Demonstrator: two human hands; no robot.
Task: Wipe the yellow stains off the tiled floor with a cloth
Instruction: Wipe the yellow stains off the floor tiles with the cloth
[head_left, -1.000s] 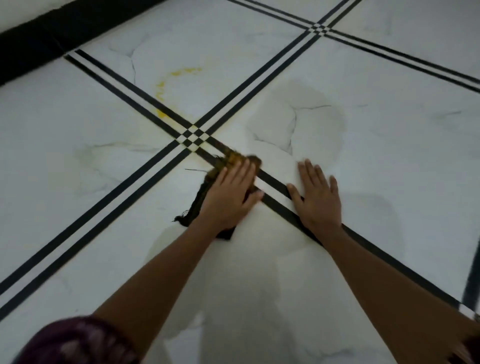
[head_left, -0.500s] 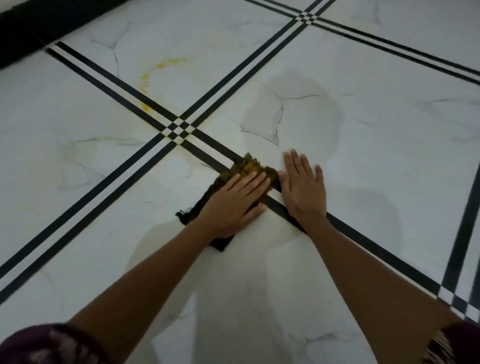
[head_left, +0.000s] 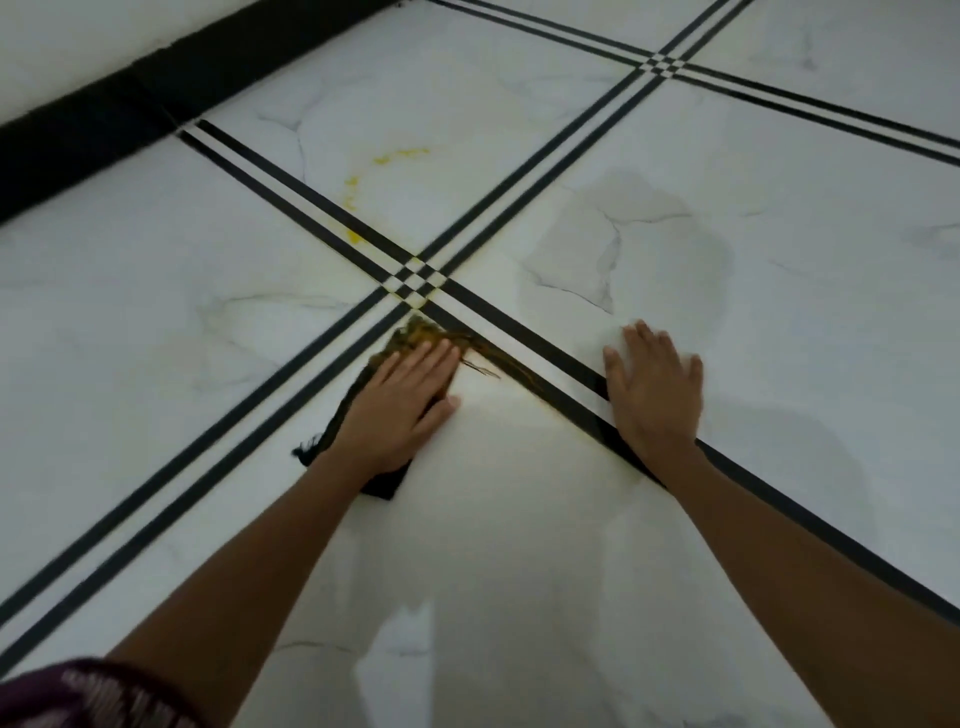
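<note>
Tiled floor (head_left: 727, 364): white marble-look tiles fill the frame, divided by paired black stripes (head_left: 291, 182) that cross in a small checker just above centre.
Skirting band (head_left: 130, 114): broad black strip running along the upper left edge of the floor.
Sleeve (head_left: 88, 696): dark purple patterned cloth at the lower left corner.
Left hand (head_left: 400, 410): centre of frame, palm down on the cloth, fingers (head_left: 431, 358) straight and pressed together, thumb out to the right.
Right hand (head_left: 652, 395): right of centre, flat on the floor across a black stripe, fingers (head_left: 644, 338) slightly spread and blurred; well apart from the cloth.
Cloth (head_left: 415, 335): dark rag lying just below the checker crossing, under the left hand; its front edge is stained yellow-brown and its frayed corner shows at the wrist.
Yellow stains (head_left: 356, 236): spots and a faint arc on the tile at upper centre, beside the stripe; a yellowish smear also follows the stripe between the hands.
</note>
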